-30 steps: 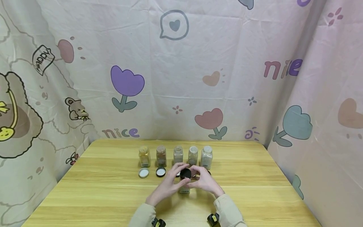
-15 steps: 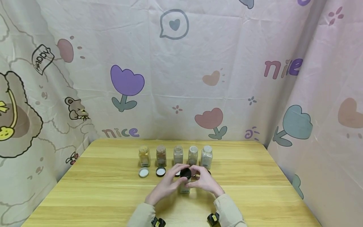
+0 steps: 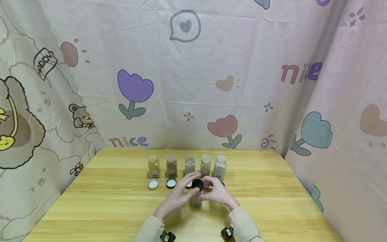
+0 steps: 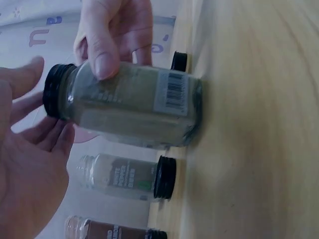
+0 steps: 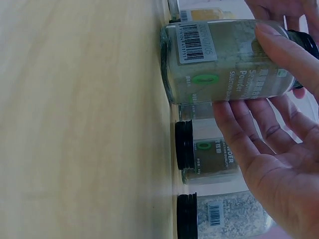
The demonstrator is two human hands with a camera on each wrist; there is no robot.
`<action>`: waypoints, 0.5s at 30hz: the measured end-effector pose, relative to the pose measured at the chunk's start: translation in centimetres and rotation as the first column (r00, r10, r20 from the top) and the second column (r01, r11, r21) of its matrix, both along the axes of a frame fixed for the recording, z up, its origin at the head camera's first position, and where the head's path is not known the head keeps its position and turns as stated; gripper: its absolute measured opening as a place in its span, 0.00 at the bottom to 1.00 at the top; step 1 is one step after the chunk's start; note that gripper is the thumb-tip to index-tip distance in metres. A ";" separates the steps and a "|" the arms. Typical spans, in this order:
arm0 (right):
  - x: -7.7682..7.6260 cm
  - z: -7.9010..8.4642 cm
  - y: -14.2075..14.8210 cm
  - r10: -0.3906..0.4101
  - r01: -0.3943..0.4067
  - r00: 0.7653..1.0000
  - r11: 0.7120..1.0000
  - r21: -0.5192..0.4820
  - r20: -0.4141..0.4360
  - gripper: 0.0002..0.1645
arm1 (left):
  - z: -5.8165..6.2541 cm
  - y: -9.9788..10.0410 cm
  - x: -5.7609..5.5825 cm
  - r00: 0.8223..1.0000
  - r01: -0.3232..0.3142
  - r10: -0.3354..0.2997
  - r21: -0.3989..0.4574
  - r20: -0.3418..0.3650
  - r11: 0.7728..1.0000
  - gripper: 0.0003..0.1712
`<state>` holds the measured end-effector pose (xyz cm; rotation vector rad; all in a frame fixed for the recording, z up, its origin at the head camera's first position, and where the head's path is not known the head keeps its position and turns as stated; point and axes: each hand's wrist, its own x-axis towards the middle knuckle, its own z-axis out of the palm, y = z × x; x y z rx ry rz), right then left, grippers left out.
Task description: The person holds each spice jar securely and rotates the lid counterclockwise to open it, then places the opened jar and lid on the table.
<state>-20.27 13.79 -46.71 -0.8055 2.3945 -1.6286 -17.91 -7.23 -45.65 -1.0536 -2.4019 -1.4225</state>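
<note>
A square-sided clear spice jar (image 3: 197, 202) of pale greenish powder stands upright between the two hands, a black screw lid (image 3: 198, 185) on its mouth. The left hand (image 3: 181, 194) has its thumb and fingers around this lid, as the left wrist view also shows on the lid (image 4: 57, 91). With thumb on one side and fingers on the other, the right hand (image 3: 219, 194) grips the jar body (image 5: 229, 64). A barcode and "Powder" lettering show on the label in the right wrist view. The jar's base is close to the tabletop.
Behind the hands stand several lidless spice jars in a row, from a yellow one (image 3: 154, 167) and a brown one (image 3: 172, 167) to a coarse white one (image 3: 220, 167). Upturned lids (image 3: 153, 184) lie before them, some partly hidden by the hands. A patterned curtain (image 3: 187, 84) hangs behind the table.
The left thumb has shifted slightly upward along the lid's near edge. The right hand and the jar stay in nearly the same place.
</note>
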 end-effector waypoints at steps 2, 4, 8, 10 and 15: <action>0.0 0.0 0.0 -0.007 0.007 1.000 1.000 -0.006 0.014 0.27 | 0.1 -0.3 -0.1 0.999 0.045 -0.045 -0.006 0.000 0.999 0.27; 0.0 -0.1 -0.1 -0.010 0.010 1.000 1.000 -0.010 0.013 0.27 | 0.1 -0.4 -0.2 0.997 0.073 -0.073 -0.017 -0.018 0.997 0.26; 0.0 -0.1 -0.1 -0.005 0.005 1.000 1.000 -0.020 0.006 0.28 | -0.1 -0.3 -0.4 0.995 0.057 -0.058 -0.022 -0.087 0.998 0.23; 0.0 -0.1 -0.1 -0.004 0.004 1.000 1.000 -0.011 -0.004 0.27 | -0.2 -0.1 -0.5 0.993 0.022 -0.023 -0.006 -0.118 1.000 0.22; 0.1 -0.1 0.0 -0.017 0.017 1.000 1.000 0.024 -0.012 0.26 | -0.5 0.4 -0.5 0.991 -0.073 0.074 0.016 -0.115 0.997 0.25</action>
